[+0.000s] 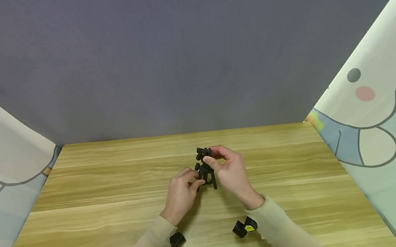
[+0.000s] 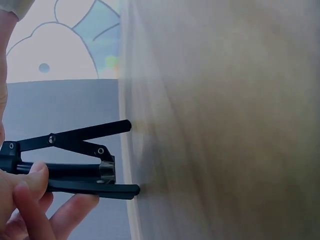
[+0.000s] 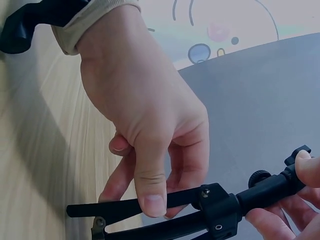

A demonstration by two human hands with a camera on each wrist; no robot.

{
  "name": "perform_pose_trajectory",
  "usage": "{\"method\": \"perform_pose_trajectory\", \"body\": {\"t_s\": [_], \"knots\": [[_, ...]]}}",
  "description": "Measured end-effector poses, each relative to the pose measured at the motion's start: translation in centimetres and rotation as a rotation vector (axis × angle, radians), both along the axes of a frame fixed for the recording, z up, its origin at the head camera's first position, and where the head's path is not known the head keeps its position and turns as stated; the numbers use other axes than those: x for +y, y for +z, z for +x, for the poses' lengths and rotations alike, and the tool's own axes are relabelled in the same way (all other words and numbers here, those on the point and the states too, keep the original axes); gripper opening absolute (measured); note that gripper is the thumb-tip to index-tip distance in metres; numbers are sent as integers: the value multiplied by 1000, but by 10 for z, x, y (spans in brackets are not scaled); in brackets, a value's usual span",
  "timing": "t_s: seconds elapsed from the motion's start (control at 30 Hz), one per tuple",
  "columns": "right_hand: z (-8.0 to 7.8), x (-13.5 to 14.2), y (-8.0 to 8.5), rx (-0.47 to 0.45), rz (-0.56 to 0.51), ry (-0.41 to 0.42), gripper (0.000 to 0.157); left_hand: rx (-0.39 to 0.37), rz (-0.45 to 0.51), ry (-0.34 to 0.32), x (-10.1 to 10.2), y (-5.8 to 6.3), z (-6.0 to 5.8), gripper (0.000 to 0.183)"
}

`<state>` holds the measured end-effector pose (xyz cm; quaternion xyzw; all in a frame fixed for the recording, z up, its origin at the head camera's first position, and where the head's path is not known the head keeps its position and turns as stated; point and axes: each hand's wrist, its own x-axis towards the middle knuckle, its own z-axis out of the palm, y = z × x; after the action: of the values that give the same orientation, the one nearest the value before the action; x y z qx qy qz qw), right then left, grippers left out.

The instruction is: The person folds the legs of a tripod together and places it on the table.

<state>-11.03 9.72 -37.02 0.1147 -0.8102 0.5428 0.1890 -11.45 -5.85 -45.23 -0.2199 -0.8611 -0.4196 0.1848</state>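
A small black tripod [image 1: 212, 177] stands in the middle of the wooden table, its short legs spread apart. Low on its left side, my left hand [image 1: 180, 191] pinches one leg between thumb and fingers. My right hand [image 1: 232, 172] grips the upper column just below the head, thumb in front and fingers behind. In the left wrist view the tripod's hinged leg [image 2: 100, 131] and brace are spread, with leg tips at the tabletop. The right wrist view has the left thumb lying on a leg [image 3: 185, 198]; a ribbed knob [image 3: 259, 177] sits on the column.
The wood-grain table [image 1: 107, 182] reaches back to a grey upright panel [image 1: 174, 59]. Cartoon-printed sheets [image 1: 371, 116] flank both sides. Black wrist-worn devices [image 1: 177, 239] sit at the beige cuffs.
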Motion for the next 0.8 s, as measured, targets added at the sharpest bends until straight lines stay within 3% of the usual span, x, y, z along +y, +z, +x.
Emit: {"method": "perform_pose_trajectory", "body": {"t_s": [0.17,0.3,0.5,0.67,0.8], "knots": [[11,-5,18,5,3,9,16,-36,2,-13,-3,1,-1,12],[6,0,7,-37,12,27,19,-78,-21,-33,-7,1,-1,11],[1,3,-9,-90,-61,54,25,-140,-36,-56,-11,1,-2,9],[2,5,-7,-147,-133,106,28,-159,-4,-56,-12,1,-2,10],[7,7,5,-146,-184,160,30,-187,7,-52,-12,0,-3,12]]}}
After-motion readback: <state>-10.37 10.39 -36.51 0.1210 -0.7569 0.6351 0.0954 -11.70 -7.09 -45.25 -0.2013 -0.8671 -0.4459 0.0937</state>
